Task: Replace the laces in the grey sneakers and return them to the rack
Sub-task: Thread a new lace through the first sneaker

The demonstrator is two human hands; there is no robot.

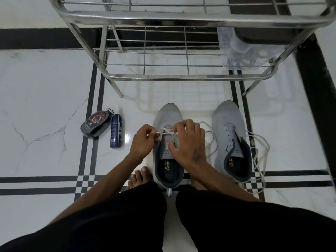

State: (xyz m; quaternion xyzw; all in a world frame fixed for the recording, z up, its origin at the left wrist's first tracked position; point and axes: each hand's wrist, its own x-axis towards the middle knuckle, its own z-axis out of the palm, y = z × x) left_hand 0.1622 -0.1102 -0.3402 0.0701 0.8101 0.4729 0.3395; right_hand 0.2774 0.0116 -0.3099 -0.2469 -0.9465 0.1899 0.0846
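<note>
- Left hand [143,140] pinches one end of the white lace [168,132] just off the left edge of the near sneaker [168,142], drawing it sideways; likely to take slack out of the crossing.
- Right hand [187,142] lies over the tongue and eyelet rows, fingertips curled onto the lace at the crossing; probably pinning the shoe flat while feeding the other end. Which eyelet it works on is hidden under the fingers.
- Only the lowest crossing near the toe is threaded; upper eyelets look bare, so lacing seems at an early stage.
- Near sneaker sits on the floor between the person's knees, long axis running away from the person, toe toward the rack [181,76], heel nearest the body.
- Second sneaker [231,142] stands just to the right, parallel, same heading, unlaced.
- A loose lace [260,151] trails around it on the tiles.
- Spray can [116,131] and polish case [96,123] lie well left.
</note>
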